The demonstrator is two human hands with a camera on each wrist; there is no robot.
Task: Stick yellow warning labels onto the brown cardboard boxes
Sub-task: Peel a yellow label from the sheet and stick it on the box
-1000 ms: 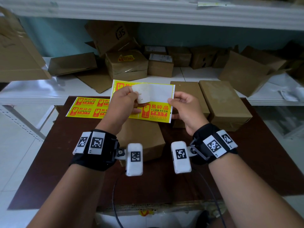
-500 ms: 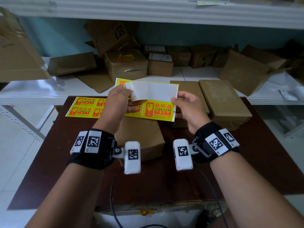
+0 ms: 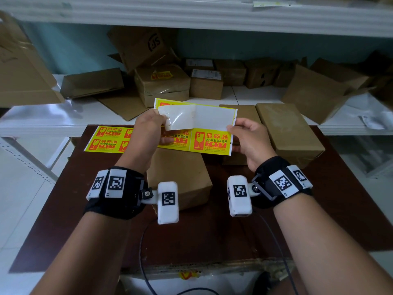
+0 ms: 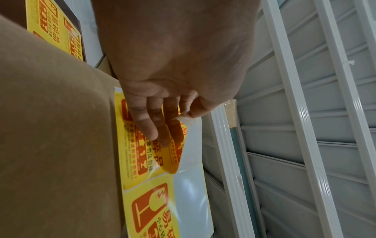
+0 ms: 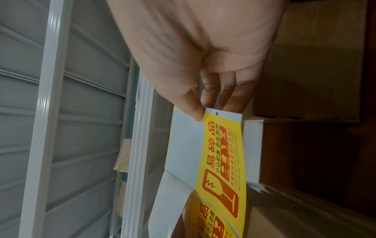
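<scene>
I hold a sheet of yellow warning labels (image 3: 209, 141) in the air with both hands. My left hand (image 3: 148, 128) pinches the corner of one label (image 3: 180, 119) that is partly peeled off the sheet, its white sticky back facing me. The left wrist view shows the left hand (image 4: 177, 122) and that label (image 4: 175, 157) curling off the glossy backing. My right hand (image 3: 246, 135) pinches the sheet's right edge, as the right wrist view shows for the hand (image 5: 205, 111) and sheet (image 5: 221, 153). Just below lies a brown cardboard box (image 3: 178, 173).
A second label sheet (image 3: 108, 139) lies at the back left of the dark brown table (image 3: 212, 231). Two more brown boxes (image 3: 287, 128) (image 3: 244, 109) lie on the table at the right. The white shelf (image 3: 53, 116) behind carries several boxes, one bearing a yellow label (image 3: 161, 75).
Both hands have carried the sheet slightly up and to the right. The peeled flap in my left hand has grown wider.
</scene>
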